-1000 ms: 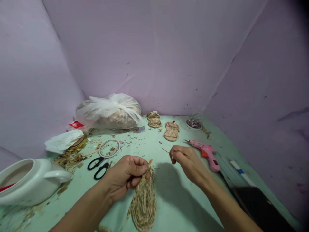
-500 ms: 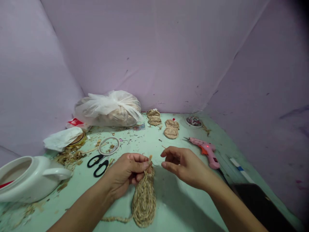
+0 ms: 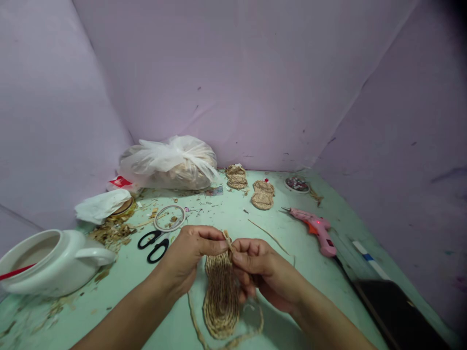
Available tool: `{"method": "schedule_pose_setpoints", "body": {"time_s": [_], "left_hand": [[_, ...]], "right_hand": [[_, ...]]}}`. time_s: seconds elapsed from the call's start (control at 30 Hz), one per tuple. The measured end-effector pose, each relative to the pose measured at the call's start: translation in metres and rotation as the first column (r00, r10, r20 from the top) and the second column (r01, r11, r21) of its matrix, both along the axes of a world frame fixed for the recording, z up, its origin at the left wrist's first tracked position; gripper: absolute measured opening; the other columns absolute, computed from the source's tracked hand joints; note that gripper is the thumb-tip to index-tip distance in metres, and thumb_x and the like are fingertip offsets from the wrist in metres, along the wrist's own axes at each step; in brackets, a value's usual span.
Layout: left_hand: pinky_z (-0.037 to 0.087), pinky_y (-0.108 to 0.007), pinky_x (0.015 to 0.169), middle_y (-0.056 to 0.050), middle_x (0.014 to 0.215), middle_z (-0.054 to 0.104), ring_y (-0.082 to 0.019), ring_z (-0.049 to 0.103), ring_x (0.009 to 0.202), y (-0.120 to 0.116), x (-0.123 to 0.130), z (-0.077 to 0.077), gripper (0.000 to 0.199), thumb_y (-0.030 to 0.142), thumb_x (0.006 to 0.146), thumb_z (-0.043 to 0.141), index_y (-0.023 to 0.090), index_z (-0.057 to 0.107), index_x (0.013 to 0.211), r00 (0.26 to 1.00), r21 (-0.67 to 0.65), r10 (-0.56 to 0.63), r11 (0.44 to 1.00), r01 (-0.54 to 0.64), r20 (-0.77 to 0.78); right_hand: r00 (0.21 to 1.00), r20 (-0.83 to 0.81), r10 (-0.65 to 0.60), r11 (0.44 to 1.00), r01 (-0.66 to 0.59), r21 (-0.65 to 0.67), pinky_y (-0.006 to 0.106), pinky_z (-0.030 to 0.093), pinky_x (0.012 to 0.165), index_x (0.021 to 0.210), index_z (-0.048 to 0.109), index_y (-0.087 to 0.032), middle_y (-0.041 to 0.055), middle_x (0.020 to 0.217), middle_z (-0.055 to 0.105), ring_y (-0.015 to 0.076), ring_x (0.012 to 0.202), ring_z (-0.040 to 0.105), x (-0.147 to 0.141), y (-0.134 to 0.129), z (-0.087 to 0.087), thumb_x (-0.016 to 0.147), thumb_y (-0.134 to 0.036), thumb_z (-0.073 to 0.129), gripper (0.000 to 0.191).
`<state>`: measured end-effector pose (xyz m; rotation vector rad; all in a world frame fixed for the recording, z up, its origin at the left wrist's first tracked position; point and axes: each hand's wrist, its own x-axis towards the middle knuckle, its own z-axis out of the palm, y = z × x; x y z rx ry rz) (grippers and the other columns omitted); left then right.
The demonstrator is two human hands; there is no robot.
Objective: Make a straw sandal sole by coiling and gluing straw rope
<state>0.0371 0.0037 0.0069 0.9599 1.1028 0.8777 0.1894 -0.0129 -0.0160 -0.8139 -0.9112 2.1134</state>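
A long oval sole of coiled tan braid (image 3: 221,301) hangs below my hands, its lower end rounded. My left hand (image 3: 199,255) pinches its upper end between thumb and fingers. Close on the right, my right hand (image 3: 257,265) is closed on a thin strand at the same end, the fingertips almost touching those of the left. A loose braid tail (image 3: 195,323) loops round beneath the sole on the green table (image 3: 146,321). Behind the right hand lies a thin straw strand (image 3: 270,235).
Scissors (image 3: 158,250) and a tape roll (image 3: 170,218) lie left, near a white pot (image 3: 54,267) and plant scraps. Behind are a plastic bag (image 3: 175,165) and small woven soles (image 3: 262,195). A pink glue gun (image 3: 315,226) and dark tray (image 3: 401,316) are right.
My right hand has moved left and down to the sole's upper end and closed there. The braid tail now loops round to the right. The view has shifted slightly.
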Motion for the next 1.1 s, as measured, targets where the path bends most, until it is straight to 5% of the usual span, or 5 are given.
{"method": "schedule_pose_setpoints", "body": {"time_s": [0.13, 0.3, 0.47, 0.9, 1.1], "left_hand": [[0.037, -0.024, 0.062, 0.0, 0.061, 0.058, -0.011, 0.049, 0.061, 0.004, -0.004, 0.003, 0.004, 0.016, 0.057, 0.068, 0.013, 0.066, 0.055, 0.983, 0.208, -0.116, 0.967, 0.144, -0.144], [0.039, -0.024, 0.059, -0.001, 0.063, 0.059, -0.012, 0.052, 0.059, 0.011, -0.012, -0.003, 0.008, 0.017, 0.067, 0.063, 0.014, 0.066, 0.06, 0.917, 0.543, -0.096, 0.78, 0.31, -0.386], [0.037, -0.032, 0.068, -0.004, 0.063, 0.061, -0.016, 0.053, 0.064, 0.024, -0.026, -0.014, 0.02, 0.021, 0.077, 0.054, 0.015, 0.064, 0.061, 0.63, 0.689, 0.331, 0.535, 0.488, -0.703], [0.04, -0.022, 0.063, 0.0, 0.063, 0.062, -0.013, 0.055, 0.064, 0.005, -0.008, 0.008, 0.022, 0.028, 0.077, 0.05, 0.015, 0.062, 0.064, 0.784, 0.454, -0.016, 0.808, 0.376, -0.621], [0.034, -0.021, 0.052, 0.004, 0.048, 0.045, -0.01, 0.042, 0.05, 0.005, -0.004, 0.0, 0.028, 0.033, 0.072, 0.05, 0.016, 0.049, 0.049, 0.801, 0.423, 0.061, 0.872, 0.248, -0.596]], "right_hand": [[0.992, -0.041, 0.117, 0.993, -0.118, -0.016, 0.013, 0.043, 0.034, 0.064, 0.051, -0.015, -0.0109, 0.04, 0.037, -0.0001, 0.029, 0.02, 0.01, 0.004, 0.006, 0.07, -0.033, 0.068, 0.025], [0.975, -0.034, 0.219, 0.976, -0.219, 0.016, 0.011, 0.039, 0.031, 0.069, 0.055, -0.013, -0.0121, 0.04, 0.029, 0.0003, 0.03, 0.016, 0.02, 0.007, 0.007, 0.074, -0.033, 0.064, 0.022], [0.979, 0.044, 0.199, 0.979, -0.201, 0.044, 0.01, 0.038, 0.032, 0.07, 0.056, -0.013, -0.0124, 0.04, 0.025, 0.0009, 0.032, 0.015, 0.025, 0.008, 0.012, 0.075, -0.035, 0.062, 0.023], [0.926, 0.37, 0.073, 0.983, -0.129, 0.13, 0.013, 0.03, 0.031, 0.065, 0.053, -0.016, -0.0113, 0.041, 0.031, 0.0027, 0.035, 0.024, 0.018, 0.009, 0.011, 0.065, -0.045, 0.064, 0.031], [0.858, 0.509, 0.061, 0.96, -0.191, 0.207, 0.017, 0.033, 0.039, 0.066, 0.056, -0.013, -0.0049, 0.044, 0.05, 0.0041, 0.038, 0.04, 0.023, 0.012, 0.01, 0.069, -0.05, 0.06, 0.037]]}}
